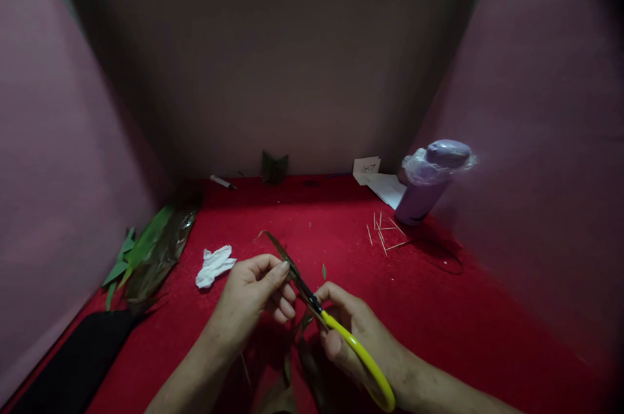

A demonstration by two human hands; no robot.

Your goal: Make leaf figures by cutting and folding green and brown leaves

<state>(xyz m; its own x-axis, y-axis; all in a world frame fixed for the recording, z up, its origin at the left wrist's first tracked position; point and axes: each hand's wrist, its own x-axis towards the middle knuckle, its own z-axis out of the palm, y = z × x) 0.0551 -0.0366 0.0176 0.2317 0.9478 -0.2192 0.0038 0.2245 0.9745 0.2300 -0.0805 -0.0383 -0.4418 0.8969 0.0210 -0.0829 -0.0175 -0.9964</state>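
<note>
My right hand [355,329] grips a pair of scissors [358,352] with yellow handles and dark blades, which point up and left. My left hand [253,300] pinches a thin, dark leaf strip [273,242] between thumb and forefinger, close to the blades. Whether the blades touch the strip I cannot tell. Below and between the hands hang long brownish-green strips [307,362], partly hidden by my right hand. A small green leaf scrap [324,271] lies on the red cloth [302,225] just beyond the scissors.
To the left are a crumpled white tissue [214,265], green leaves [146,242], a dark glossy leaf [168,251] and a black item [78,362]. Toothpicks [385,232], a purple container [424,196] and white papers [385,188] lie right. A syringe [223,182] and folded leaf piece [275,167] are behind.
</note>
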